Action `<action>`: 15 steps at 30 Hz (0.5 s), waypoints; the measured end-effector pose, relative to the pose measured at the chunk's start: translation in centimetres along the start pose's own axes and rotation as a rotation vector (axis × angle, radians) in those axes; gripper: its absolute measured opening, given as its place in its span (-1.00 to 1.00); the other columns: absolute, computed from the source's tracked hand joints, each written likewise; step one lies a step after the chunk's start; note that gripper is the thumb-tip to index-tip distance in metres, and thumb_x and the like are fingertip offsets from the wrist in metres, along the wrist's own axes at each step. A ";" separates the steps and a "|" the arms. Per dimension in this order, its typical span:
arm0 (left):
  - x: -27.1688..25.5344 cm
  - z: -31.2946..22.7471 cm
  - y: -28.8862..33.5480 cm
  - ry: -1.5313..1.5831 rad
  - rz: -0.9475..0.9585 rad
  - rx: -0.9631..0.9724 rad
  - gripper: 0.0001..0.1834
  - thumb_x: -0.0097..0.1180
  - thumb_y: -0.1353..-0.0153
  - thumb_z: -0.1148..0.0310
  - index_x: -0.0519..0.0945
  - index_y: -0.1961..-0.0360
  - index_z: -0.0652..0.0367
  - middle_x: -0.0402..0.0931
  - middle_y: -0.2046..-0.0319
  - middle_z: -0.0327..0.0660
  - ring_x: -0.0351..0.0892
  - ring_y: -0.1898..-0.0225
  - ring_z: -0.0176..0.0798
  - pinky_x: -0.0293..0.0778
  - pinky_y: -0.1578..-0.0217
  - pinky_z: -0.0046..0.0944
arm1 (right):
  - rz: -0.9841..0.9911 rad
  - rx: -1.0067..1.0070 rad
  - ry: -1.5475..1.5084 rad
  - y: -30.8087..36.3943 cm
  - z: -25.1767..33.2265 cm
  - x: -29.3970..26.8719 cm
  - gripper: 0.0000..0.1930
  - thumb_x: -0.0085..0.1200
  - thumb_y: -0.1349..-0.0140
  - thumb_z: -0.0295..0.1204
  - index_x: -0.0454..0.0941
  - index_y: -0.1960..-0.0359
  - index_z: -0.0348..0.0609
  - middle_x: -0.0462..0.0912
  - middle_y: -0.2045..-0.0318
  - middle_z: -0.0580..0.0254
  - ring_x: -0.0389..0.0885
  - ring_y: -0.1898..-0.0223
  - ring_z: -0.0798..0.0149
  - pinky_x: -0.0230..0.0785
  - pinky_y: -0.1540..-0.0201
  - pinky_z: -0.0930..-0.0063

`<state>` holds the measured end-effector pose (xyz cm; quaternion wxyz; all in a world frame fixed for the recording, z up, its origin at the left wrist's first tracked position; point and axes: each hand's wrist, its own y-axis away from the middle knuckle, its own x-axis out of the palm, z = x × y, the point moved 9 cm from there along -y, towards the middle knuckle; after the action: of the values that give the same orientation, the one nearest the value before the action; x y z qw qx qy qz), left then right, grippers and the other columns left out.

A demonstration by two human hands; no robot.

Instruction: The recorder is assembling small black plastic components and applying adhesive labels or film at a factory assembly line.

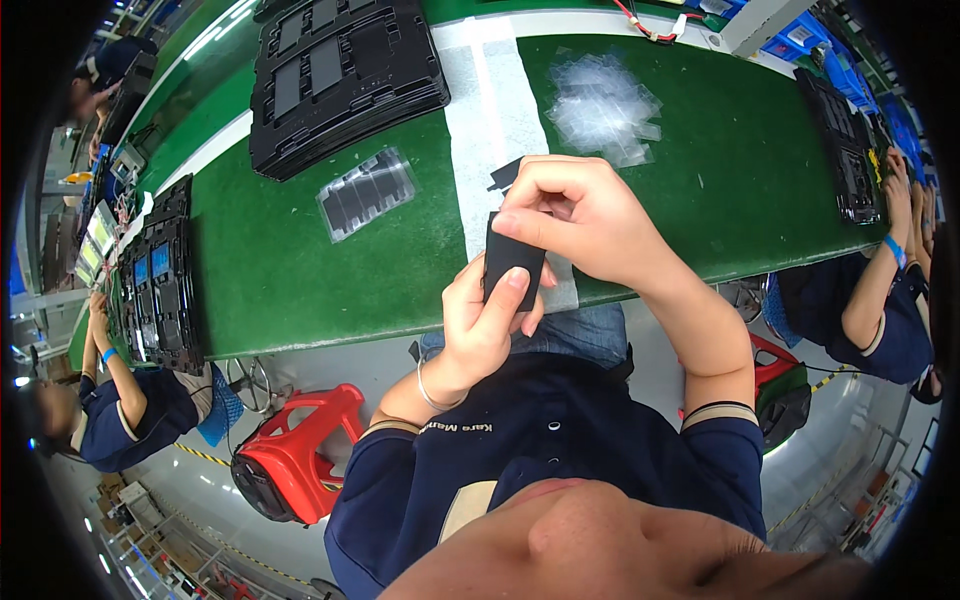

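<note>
My left hand [480,320] grips a flat black rectangular piece [514,262] just above the table's near edge, the thumb lying across its lower face. With thumb and forefinger closed, my right hand [575,210] pinches at the upper end of that piece; what lies between the fingertips is hidden. A thin black tab [504,176] sticks out beyond the right fingers, and I cannot tell whether it joins the piece. Underneath both hands runs a white cloth strip [490,100]. Left of them lies a clear sheet carrying black strips [367,193].
A stack of black trays [345,90] stands at the far left on the green table [300,290]. Loose clear films [605,108] are heaped at the far right. More black trays [160,285] sit near co-workers at both sides. A red stool [300,450] is behind, left.
</note>
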<state>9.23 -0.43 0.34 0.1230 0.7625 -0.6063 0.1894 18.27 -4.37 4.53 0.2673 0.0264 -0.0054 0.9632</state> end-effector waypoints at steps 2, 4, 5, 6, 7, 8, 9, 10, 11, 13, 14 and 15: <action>-0.2 0.4 0.0 0.044 0.004 0.004 -0.73 -0.20 -0.32 0.37 0.40 0.20 0.42 0.48 0.40 -0.12 0.31 0.71 -0.46 0.14 0.71 -0.52 | -0.011 -0.088 0.113 0.0 0.6 -0.4 -0.88 0.11 -0.11 -0.50 0.58 0.37 -0.33 0.56 0.53 0.24 0.50 0.58 0.50 0.35 0.48 0.63; -0.2 0.5 0.0 0.081 -0.009 0.001 -0.72 -0.21 -0.33 0.35 0.40 0.19 0.42 0.48 0.41 -0.12 0.31 0.72 -0.45 0.14 0.71 -0.52 | -0.003 -0.134 0.153 0.1 1.0 -0.7 -0.86 0.09 -0.10 -0.53 0.59 0.32 -0.32 0.57 0.49 0.24 0.52 0.51 0.49 0.37 0.43 0.63; 0.0 0.5 -0.1 0.095 -0.023 -0.004 -0.71 -0.22 -0.33 0.34 0.40 0.19 0.42 0.48 0.41 -0.11 0.31 0.73 -0.45 0.15 0.71 -0.52 | 0.012 -0.135 0.137 0.3 1.0 -0.7 -0.85 0.07 -0.10 -0.54 0.59 0.29 -0.32 0.57 0.47 0.25 0.52 0.49 0.48 0.38 0.41 0.63; 0.0 0.6 -0.1 0.110 -0.037 -0.008 -0.70 -0.23 -0.34 0.33 0.39 0.18 0.42 0.48 0.41 -0.11 0.30 0.74 -0.44 0.15 0.71 -0.51 | 0.027 -0.136 0.121 0.4 1.0 -0.8 -0.83 0.05 -0.11 -0.55 0.59 0.26 -0.32 0.56 0.45 0.25 0.52 0.47 0.48 0.38 0.40 0.63; 0.0 0.6 -0.1 0.146 -0.021 -0.013 -0.70 -0.22 -0.34 0.33 0.39 0.18 0.41 0.47 0.39 -0.11 0.31 0.72 -0.44 0.16 0.71 -0.51 | 0.044 -0.110 0.101 0.4 1.0 -0.8 -0.81 0.03 -0.12 -0.56 0.58 0.23 -0.31 0.57 0.44 0.26 0.52 0.46 0.48 0.39 0.38 0.62; -0.1 0.5 -0.2 0.181 -0.006 -0.017 -0.70 -0.22 -0.33 0.32 0.39 0.18 0.41 0.47 0.37 -0.11 0.33 0.71 -0.44 0.17 0.70 -0.51 | 0.063 -0.084 0.081 0.5 1.2 -0.8 -0.79 0.01 -0.13 -0.56 0.58 0.20 -0.30 0.57 0.43 0.26 0.52 0.46 0.47 0.39 0.37 0.62; -0.2 0.4 -0.2 0.217 0.008 -0.021 -0.70 -0.22 -0.33 0.32 0.39 0.17 0.41 0.47 0.35 -0.10 0.34 0.69 -0.44 0.18 0.70 -0.51 | 0.082 -0.057 0.061 0.5 1.2 -0.8 -0.77 -0.01 -0.13 -0.57 0.57 0.17 -0.29 0.58 0.42 0.27 0.52 0.45 0.47 0.39 0.35 0.61; -0.3 0.1 -0.3 0.172 0.013 -0.015 -0.69 -0.22 -0.33 0.32 0.39 0.15 0.41 0.46 0.32 -0.11 0.35 0.67 -0.43 0.19 0.69 -0.51 | 0.063 -0.038 0.015 0.6 1.0 -1.2 -0.77 -0.01 -0.13 -0.56 0.56 0.16 -0.29 0.59 0.39 0.24 0.53 0.44 0.46 0.40 0.34 0.61; -0.4 -0.3 -0.3 0.128 0.016 -0.009 -0.68 -0.21 -0.33 0.32 0.38 0.13 0.41 0.46 0.30 -0.11 0.36 0.65 -0.43 0.20 0.68 -0.51 | 0.045 -0.019 -0.031 0.6 0.7 -1.5 -0.76 -0.01 -0.13 -0.55 0.55 0.15 -0.29 0.60 0.37 0.22 0.54 0.42 0.46 0.40 0.33 0.61; -1.5 -1.6 -0.4 -0.045 0.027 0.004 -0.68 -0.19 -0.30 0.32 0.40 0.10 0.40 0.43 0.26 -0.11 0.40 0.56 -0.43 0.24 0.62 -0.51 | -0.044 -0.051 0.122 0.9 0.4 -2.8 -0.75 0.01 -0.12 -0.53 0.54 0.14 -0.27 0.61 0.33 0.17 0.57 0.38 0.41 0.42 0.31 0.57; -2.4 -3.1 -0.6 -0.327 0.065 0.030 -0.72 -0.16 -0.28 0.38 0.44 0.15 0.39 0.42 0.28 -0.12 0.40 0.55 -0.42 0.26 0.61 -0.50 | -0.111 -0.106 0.319 1.1 0.5 -3.3 -0.74 0.03 -0.11 -0.51 0.55 0.14 -0.26 0.62 0.31 0.14 0.59 0.35 0.38 0.43 0.29 0.54; -3.0 -4.6 -0.9 -0.559 0.078 0.060 -0.75 -0.13 -0.25 0.42 0.46 0.17 0.39 0.43 0.34 -0.14 0.39 0.57 -0.42 0.26 0.61 -0.49 | -0.180 -0.162 0.516 1.6 0.5 -3.8 -0.74 0.05 -0.09 -0.49 0.55 0.15 -0.24 0.62 0.28 0.11 0.61 0.32 0.35 0.44 0.28 0.51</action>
<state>8.88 4.35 3.21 -0.0791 0.7646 -0.6396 -0.0059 20.70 -7.67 4.81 0.3457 -0.2405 -0.0120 0.9069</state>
